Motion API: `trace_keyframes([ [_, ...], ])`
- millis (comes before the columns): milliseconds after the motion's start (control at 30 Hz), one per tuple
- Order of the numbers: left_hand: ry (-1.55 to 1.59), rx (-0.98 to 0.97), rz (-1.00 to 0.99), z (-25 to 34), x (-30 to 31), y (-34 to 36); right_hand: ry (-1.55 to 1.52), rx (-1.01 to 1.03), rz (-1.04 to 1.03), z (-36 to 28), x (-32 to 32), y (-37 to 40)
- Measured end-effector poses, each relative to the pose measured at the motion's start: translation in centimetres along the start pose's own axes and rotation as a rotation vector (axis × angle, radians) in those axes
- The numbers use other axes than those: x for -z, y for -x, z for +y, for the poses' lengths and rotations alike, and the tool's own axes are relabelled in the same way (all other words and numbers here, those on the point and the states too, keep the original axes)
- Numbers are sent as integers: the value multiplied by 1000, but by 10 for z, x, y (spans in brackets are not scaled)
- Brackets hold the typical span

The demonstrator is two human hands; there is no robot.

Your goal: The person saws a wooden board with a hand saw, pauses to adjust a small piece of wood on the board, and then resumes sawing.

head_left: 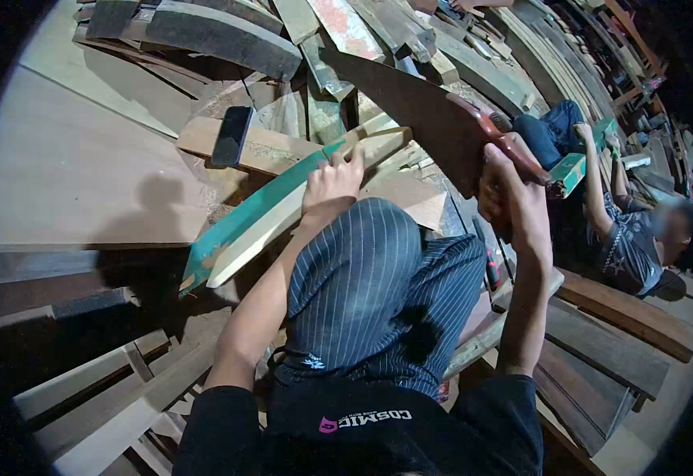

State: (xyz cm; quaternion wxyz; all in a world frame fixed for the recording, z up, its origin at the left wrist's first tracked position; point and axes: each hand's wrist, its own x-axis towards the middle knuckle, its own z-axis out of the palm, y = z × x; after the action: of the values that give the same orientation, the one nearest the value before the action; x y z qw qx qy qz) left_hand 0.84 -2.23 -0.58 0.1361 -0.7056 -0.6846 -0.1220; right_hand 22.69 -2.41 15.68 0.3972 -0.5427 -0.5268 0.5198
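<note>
My right hand (513, 194) is closed around the reddish handle of a handsaw (414, 107), raised above my right knee. Its broad dark blade points up and to the left, overlapping the far end of a wooden piece (255, 214) in this view. That piece, with one green-painted face and one pale bare face, slants across in front of my bent left knee. On its upper part rests my left hand (335, 182), fingers curled over it and gripping. A plank (283, 151) lies crosswise behind the green wood, carrying a dark phone (231, 136) and some sawdust.
A large pale board (85, 174) spreads out at the left. Wood offcuts (220, 36) are heaped across the back. At the right sits another person (632, 238), hands near a green-painted block (572, 170). Beams and slatted timber (156, 404) lie low on both sides.
</note>
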Motion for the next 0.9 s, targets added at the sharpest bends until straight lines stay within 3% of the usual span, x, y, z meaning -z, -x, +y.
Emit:
trace_keyframes([
  [67,17,-2,40,-1,-3,1,-120,35,-27,5,5,11],
  [133,-63,-32,7,0,-1,1,34,5,12,-9,25,33],
  [267,-75,-50,16,-2,-4,2,182,66,432,-4,79,104],
  [333,-32,-46,20,-2,-3,2,382,227,319,-22,93,133],
  [467,-61,-108,6,-4,-7,2,389,236,438,-18,95,149],
  [600,-76,-133,30,-10,-4,1,266,89,409,-8,43,73],
  [700,-7,-105,34,-12,-4,-2,182,53,265,11,-11,0],
  [733,13,-73,-61,-11,0,-7,-90,87,75,10,-20,-6],
  [833,64,18,-347,-8,13,-10,-4,111,121,2,-21,9],
  [900,128,32,-255,-11,10,-8,61,-3,197,-10,-6,35],
])
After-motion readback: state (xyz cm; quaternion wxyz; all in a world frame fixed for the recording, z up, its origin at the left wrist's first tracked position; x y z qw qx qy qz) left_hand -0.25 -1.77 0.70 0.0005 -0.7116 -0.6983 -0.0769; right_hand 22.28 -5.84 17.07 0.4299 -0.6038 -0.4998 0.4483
